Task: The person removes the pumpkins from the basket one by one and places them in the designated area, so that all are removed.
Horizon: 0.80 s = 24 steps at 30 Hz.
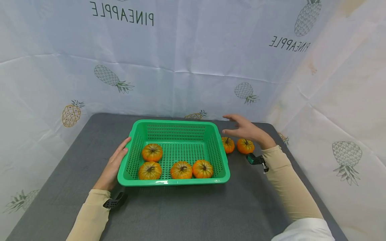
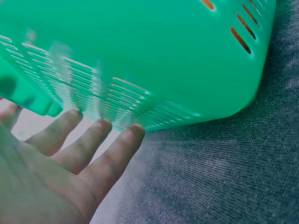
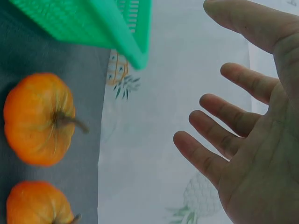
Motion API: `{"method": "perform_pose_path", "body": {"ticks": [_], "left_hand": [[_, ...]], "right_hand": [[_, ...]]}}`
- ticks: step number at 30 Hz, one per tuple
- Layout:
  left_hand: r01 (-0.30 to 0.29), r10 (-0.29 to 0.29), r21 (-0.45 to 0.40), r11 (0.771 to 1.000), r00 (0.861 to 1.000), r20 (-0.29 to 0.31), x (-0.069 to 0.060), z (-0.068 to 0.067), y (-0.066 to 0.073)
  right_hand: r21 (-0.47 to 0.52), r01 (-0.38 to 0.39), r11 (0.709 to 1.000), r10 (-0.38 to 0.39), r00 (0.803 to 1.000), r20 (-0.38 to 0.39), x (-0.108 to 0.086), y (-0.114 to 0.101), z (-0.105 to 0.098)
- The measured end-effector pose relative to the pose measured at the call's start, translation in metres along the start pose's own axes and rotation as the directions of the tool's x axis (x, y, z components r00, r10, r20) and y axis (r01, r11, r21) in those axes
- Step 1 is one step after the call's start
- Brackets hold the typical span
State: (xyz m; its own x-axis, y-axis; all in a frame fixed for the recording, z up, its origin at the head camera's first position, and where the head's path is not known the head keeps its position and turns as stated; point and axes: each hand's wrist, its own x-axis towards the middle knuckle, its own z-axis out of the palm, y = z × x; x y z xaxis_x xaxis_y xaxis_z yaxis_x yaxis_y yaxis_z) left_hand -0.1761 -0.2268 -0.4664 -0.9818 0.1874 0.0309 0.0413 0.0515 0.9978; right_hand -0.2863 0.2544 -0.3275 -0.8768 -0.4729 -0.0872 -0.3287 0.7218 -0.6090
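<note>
A green plastic basket [image 1: 193, 181] stands on the dark table with several small orange pumpkins inside. Two of these, a rear pumpkin [image 1: 152, 152] and a front pumpkin [image 1: 149, 170], lie at its left; another pair, one pumpkin [image 1: 181, 170] and its neighbour [image 1: 202, 168], sit along the front wall. My left hand [image 1: 114, 165] rests against the basket's left side, its fingers [image 2: 112, 158] extended along the slotted wall. Spread and holding nothing, my right hand [image 1: 245, 130] hovers over two pumpkins outside the basket: a nearer one [image 3: 41, 119] and a second one [image 3: 37, 205].
The grey tabletop [image 1: 193, 214] runs back to a white curtain [image 1: 169, 67] printed with pineapples, which also hangs along both sides. Right of the basket, the two loose pumpkins lie near its wall.
</note>
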Motion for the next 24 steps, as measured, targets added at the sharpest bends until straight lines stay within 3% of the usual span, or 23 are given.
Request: {"method": "perform_pose_path", "body": {"ticks": [13, 24], "left_hand": [[0.001, -0.001, 0.005, 1.0, 1.0, -0.002, 0.0, -0.001, -0.001], [0.016, -0.016, 0.008, 1.0, 1.0, -0.007, 0.0, -0.001, 0.0]], "right_hand": [[0.006, 0.105, 0.994, -0.105, 0.994, 0.025, 0.031, -0.036, 0.016], [0.068, 0.191, 0.979, -0.194, 0.98, 0.034, 0.054, -0.063, 0.034]]}}
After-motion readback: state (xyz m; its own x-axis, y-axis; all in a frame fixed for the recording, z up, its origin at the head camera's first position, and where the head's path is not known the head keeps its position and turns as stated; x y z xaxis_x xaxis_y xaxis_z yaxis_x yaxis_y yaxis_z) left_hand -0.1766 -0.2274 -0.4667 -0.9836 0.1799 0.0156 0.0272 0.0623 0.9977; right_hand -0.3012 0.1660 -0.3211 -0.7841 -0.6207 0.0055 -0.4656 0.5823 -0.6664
